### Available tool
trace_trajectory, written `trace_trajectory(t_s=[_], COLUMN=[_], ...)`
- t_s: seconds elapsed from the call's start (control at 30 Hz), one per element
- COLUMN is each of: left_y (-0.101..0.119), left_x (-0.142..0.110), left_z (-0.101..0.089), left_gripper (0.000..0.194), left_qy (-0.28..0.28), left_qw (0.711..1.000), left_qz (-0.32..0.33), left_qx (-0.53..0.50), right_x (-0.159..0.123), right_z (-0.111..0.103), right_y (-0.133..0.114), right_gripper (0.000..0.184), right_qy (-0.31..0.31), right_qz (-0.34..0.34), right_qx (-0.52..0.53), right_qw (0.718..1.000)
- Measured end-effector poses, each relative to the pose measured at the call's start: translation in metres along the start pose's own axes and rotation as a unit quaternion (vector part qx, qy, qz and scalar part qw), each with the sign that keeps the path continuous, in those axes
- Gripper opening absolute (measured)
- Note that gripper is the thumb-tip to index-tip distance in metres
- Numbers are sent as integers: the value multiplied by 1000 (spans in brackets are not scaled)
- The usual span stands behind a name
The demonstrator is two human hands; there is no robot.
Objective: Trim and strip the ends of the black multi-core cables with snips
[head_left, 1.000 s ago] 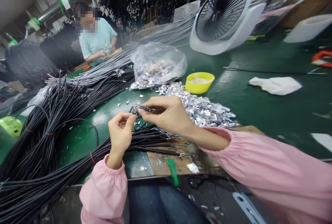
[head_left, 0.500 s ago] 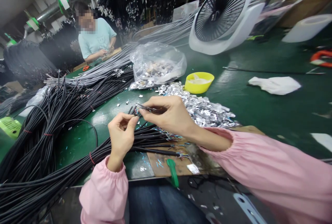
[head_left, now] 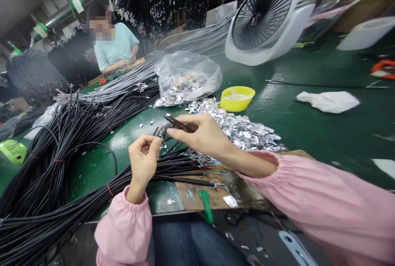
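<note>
My left hand (head_left: 143,161) is closed, thumb against fingers, pinching the end of a black cable. Thin coloured wires (head_left: 161,133) stick up from that end. Just to the right, my right hand (head_left: 200,134) is wrapped round a dark hand tool with two slim pointed tips (head_left: 173,122), either snips or tweezers. Its tips point left and rise slightly above the wires, apart from them. Below both hands lies a bundle of black cables (head_left: 129,179), tied with a red band, with stripped coloured ends at its right. My left fingers hide most of the held cable.
Foil scraps (head_left: 247,132) are heaped behind my right wrist, near a clear plastic bag (head_left: 188,77) and a yellow bowl (head_left: 237,98). A white fan (head_left: 262,19) stands behind. More black cables (head_left: 46,146) cover the left. Across the table sits a person (head_left: 115,46).
The tool's tips have lifted away from the wires and its two points now show apart. My left hand has barely moved.
</note>
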State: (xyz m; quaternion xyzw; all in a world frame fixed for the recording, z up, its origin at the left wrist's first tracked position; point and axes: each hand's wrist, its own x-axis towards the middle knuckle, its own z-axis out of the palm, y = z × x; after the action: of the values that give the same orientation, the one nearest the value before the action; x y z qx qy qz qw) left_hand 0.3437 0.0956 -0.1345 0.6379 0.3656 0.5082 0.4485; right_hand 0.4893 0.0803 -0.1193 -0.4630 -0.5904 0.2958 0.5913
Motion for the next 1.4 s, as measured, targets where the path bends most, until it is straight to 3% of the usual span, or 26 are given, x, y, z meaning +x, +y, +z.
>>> trace_trajectory(t_s=[0.13,0.47,0.63,0.9,1.1,1.2,1.27,1.4], left_y=[1,4,4,2,0,-6,-13,-25], left_x=[1,-1,0,-3,5,8,10,19], left_z=[0,3,3,6,-2,-4,-2,6], left_gripper=[30,23,25,22,28,32,26,9], left_qy=[-3,12,16,29,106,35,-30,-68], left_qw=[1000,998,998,996,990,989,969,917], left_qz=[3,28,29,21,32,6,4,39], left_qx=[7,48,50,83,84,142,246,391], right_x=[3,4,3,-2,1,8,11,14], right_z=[0,1,1,0,-10,-19,-24,-26], right_y=[-1,-3,-4,-2,-3,-2,1,8], right_gripper=[25,18,25,23,14,23,31,46], right_qy=[-43,-50,-68,-48,-3,78,106,72], right_qz=[52,122,98,31,-1,2,5,-17], right_qx=[46,135,90,11,-30,-17,1,-32], right_qw=[997,982,989,998,1000,997,994,997])
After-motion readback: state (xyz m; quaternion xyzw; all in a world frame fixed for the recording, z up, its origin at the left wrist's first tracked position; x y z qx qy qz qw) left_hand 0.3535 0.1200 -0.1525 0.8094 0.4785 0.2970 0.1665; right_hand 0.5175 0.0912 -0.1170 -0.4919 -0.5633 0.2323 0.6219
